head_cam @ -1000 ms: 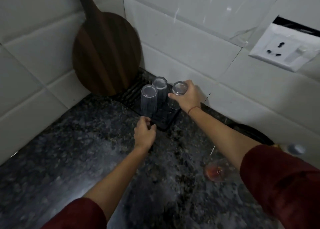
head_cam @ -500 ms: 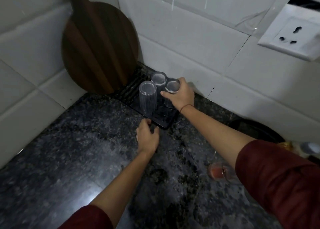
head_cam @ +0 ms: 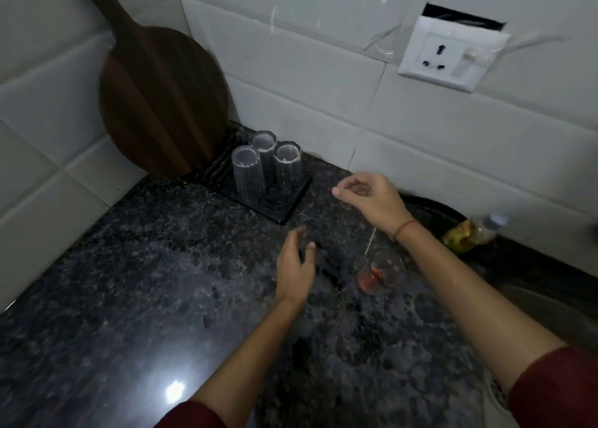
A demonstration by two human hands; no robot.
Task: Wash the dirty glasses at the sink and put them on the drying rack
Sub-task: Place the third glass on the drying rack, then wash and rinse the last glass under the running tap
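Three clear ribbed glasses stand upside down on the black drying rack [head_cam: 284,207] in the counter's corner: one at the front left [head_cam: 247,177], one behind [head_cam: 264,146], one at the right [head_cam: 286,165]. A dirty glass [head_cam: 380,272] with red residue sits on the dark granite counter, between my forearms. My right hand [head_cam: 369,198] hovers to the right of the rack, fingers loosely curled, holding nothing. My left hand [head_cam: 296,266] hangs over the counter in front of the rack, relaxed and empty.
A round wooden cutting board [head_cam: 161,101] leans against the tiled wall behind the rack. A wall socket [head_cam: 453,59] is at the upper right. A plastic bottle [head_cam: 472,233] lies by the sink edge [head_cam: 430,207] at the right.
My right hand has let go of the right glass, which now stands on the rack, and pulled back to the right. My left hand has left the rack's edge and drawn back.
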